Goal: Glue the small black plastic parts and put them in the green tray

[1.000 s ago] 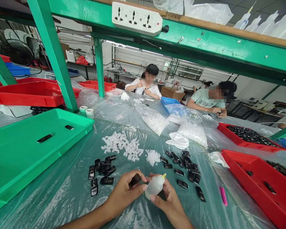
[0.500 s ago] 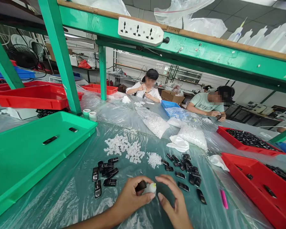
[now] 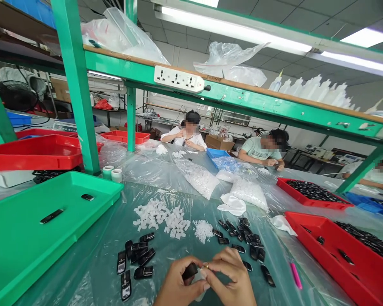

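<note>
My left hand (image 3: 176, 285) is closed on a small black plastic part (image 3: 189, 270) at the bottom middle of the view. My right hand (image 3: 231, 278) meets it from the right, fingers pinched together at the part; a bit of a white squeeze bottle (image 3: 199, 278) shows between the two hands. Left of my hands lies a cluster of black parts (image 3: 136, 257) on the plastic-covered table. Another cluster of black parts (image 3: 242, 236) lies just beyond my right hand. Two heaps of small white pieces (image 3: 161, 216) lie farther back.
A green tray (image 3: 35, 238) holding two black parts sits at the left. Red trays (image 3: 332, 259) with black parts stand at the right. A pink pen (image 3: 295, 275) lies near them. Bags of white pieces (image 3: 201, 178) lie mid-table. Co-workers sit at the far side. Green frame posts (image 3: 78, 93) rise at the left.
The view has tilted upward. My right hand has closed in on the black part held by my left hand, and the white bottle is now mostly hidden between my hands.
</note>
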Motion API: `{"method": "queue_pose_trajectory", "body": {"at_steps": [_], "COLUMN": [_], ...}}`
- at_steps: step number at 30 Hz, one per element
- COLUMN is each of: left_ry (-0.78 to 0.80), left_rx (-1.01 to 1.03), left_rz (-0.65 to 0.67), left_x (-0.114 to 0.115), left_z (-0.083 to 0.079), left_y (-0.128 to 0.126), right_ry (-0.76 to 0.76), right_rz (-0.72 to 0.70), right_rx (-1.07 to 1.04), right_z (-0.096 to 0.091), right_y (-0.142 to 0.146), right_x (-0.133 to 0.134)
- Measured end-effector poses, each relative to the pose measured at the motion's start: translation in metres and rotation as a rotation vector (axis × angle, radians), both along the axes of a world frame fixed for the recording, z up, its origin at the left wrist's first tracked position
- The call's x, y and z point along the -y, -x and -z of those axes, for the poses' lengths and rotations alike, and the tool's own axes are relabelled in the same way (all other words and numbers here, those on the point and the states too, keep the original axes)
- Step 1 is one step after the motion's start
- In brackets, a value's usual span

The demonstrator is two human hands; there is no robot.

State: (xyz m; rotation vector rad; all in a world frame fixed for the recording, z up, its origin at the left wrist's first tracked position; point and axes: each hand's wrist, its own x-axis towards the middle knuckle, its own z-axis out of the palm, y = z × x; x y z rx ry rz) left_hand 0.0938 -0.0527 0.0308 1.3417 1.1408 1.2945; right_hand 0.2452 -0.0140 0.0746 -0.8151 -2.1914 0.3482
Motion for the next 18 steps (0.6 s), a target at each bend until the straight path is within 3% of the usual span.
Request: {"method": "queue_pose_trajectory", "body": {"at_steps": [6, 12, 18], "left_ry": [0.047, 0.045, 0.067], "left_rx": [0.043, 0.025, 0.009], "left_rz": [0.064, 0.061, 0.036], "left_x": [-0.007, -0.007, -0.008], "left_z": [0.005, -0.005, -0.003], "left_y": [0.002, 0.001, 0.001], "right_ry": [0.099, 0.192, 0.315], "right_rz": [0.041, -0.015, -0.092], "right_rx": [-0.022, -0.086, -0.171], "right_z": [0.000, -0.003, -0.011], "right_y": [0.001, -0.001, 0.000], "right_x": [0.003, 0.003, 0.000]}}
